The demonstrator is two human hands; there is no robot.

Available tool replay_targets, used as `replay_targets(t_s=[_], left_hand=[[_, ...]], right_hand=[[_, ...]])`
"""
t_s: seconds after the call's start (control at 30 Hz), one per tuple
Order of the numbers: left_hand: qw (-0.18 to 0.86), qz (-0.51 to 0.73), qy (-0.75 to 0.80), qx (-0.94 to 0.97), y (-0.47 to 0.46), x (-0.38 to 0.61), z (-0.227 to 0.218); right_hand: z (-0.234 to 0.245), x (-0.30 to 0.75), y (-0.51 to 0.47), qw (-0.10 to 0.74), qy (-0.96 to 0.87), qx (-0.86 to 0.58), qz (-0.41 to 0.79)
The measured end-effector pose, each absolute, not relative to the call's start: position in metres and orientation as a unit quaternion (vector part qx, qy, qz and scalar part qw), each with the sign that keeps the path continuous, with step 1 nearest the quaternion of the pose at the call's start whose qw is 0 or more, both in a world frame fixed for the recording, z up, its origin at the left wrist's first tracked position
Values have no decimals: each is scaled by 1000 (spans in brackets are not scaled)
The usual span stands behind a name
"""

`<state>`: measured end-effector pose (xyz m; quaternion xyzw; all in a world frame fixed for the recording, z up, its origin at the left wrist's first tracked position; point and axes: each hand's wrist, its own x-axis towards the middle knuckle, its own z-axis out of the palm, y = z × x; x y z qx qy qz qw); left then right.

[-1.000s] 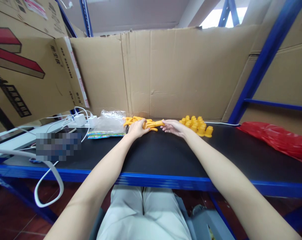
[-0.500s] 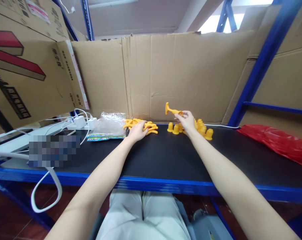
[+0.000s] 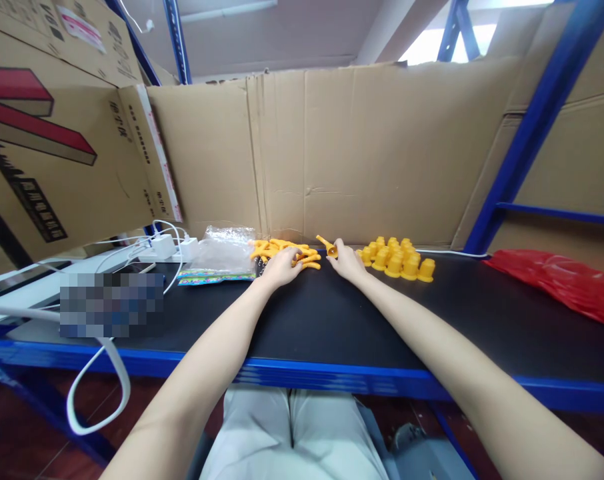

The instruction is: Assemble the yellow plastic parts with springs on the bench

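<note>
The right hand is pinching a yellow-orange plastic stem with a flared, hollow end, its grip closing on the wide end. The stem's long axis is slanting — the narrow tip is pointing up and to the left, toward the back, while the hollow is showing toward the camera beside the fingertips. Whether the stem is touching the tabletop is hard to tell.

Just left of it, the left hand is resting on a heap of orange, branching plastic pieces, fingers curling over them; whether its grip is pinching one cannot be told. A narrow gap is separating the heap from the held stem.

Close to the right hand's other side, yellow flanged plastic cups are standing upright in a cluster. A clear plastic bag with a colourful border is lying beside the heap on the left, and a crumpled red plastic bag is lying well apart at the far right.

Behind everything, a tall brown cardboard panel is bounding the back edge. Toward the person, a broad stretch of black surface is opening between the forearms — reaching down to the blue metal front rail.
</note>
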<state>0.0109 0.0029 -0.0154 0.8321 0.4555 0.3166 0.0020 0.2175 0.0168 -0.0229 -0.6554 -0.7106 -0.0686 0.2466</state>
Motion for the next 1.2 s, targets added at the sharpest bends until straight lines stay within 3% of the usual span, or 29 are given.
replay_targets(t_s=[0.37,0.8,1.2], left_hand=[[8,316,448,836,3,10,-16],[8,296,451,842,4,10,-18],[-54,180,448,874,-5,14,-16]], right_hand=[[-24,224,23,110,-714,-683,-105],[-20,265,6,114,-650,-747,-75],[-21,272,23,136,-656,-737,-96]])
